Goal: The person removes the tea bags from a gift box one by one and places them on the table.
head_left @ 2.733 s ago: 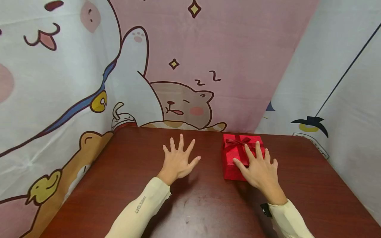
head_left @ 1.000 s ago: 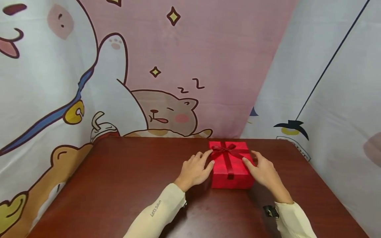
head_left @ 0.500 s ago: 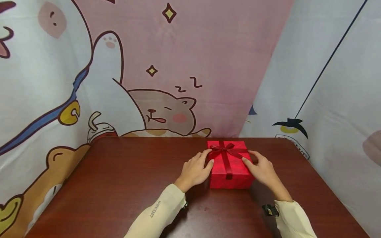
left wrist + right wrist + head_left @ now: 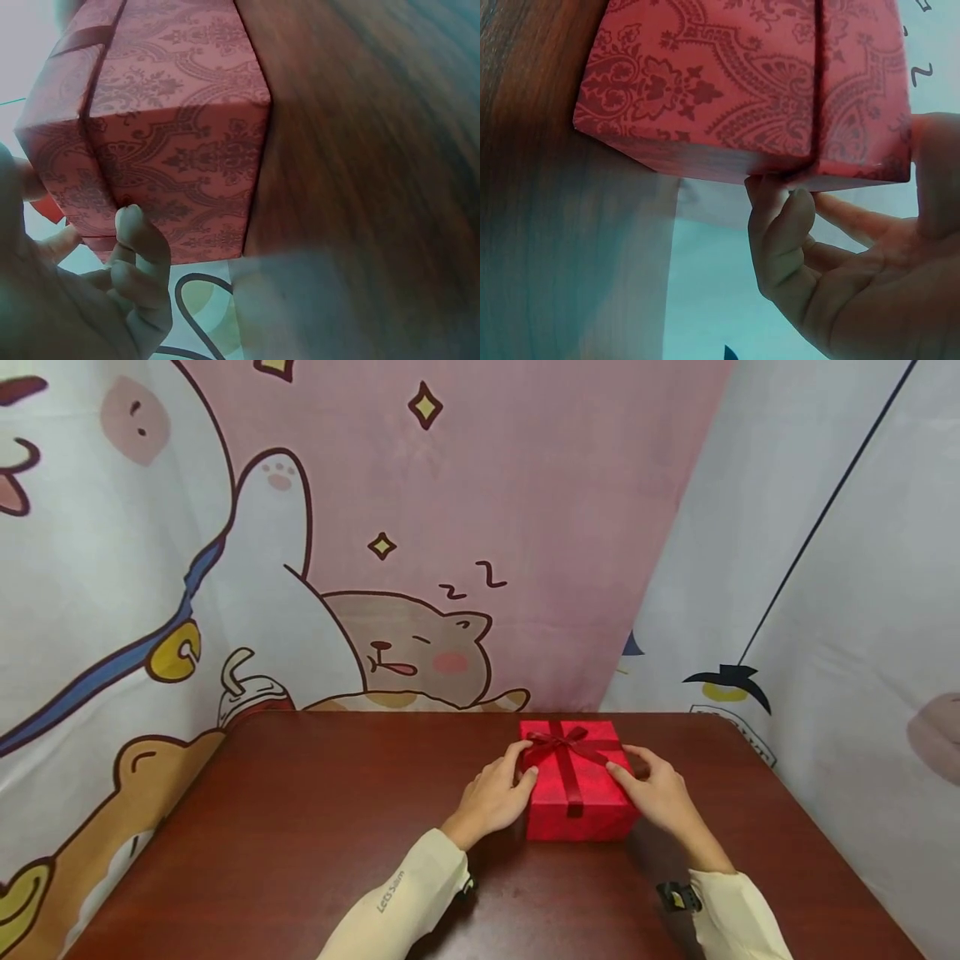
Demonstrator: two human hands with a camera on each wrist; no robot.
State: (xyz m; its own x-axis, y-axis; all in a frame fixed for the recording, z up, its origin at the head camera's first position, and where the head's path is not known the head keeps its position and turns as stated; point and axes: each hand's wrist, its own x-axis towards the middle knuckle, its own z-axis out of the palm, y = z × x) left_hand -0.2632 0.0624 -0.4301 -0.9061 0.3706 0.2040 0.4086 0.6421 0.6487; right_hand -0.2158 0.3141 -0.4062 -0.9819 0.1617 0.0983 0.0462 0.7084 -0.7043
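A red gift box (image 4: 577, 822) stands on the table, a dark red ribbon (image 4: 573, 789) and bow on its lid (image 4: 592, 768). My left hand (image 4: 491, 802) holds the lid's left side, thumb near the front and fingers along the side. On the opposite side, my right hand (image 4: 663, 793) holds the lid with its thumb at the upper edge. Both wrist views show curled fingers at the lid's lower rim, beside the patterned box wall (image 4: 187, 161). In the right wrist view the lid sits down on the box wall (image 4: 705, 90).
The box is near the far edge of the brown wooden table (image 4: 337, 810). Behind the table hangs a cartoon-printed cloth (image 4: 570, 527), with a white cloth (image 4: 862, 610) to the right. A dark band (image 4: 678, 897) is at my right wrist.
Both hands, spread apart with straight fingers at first, have come to the box's two sides and taken hold of the lid. Over the last second hands and box stay almost still; the view shifts slightly.
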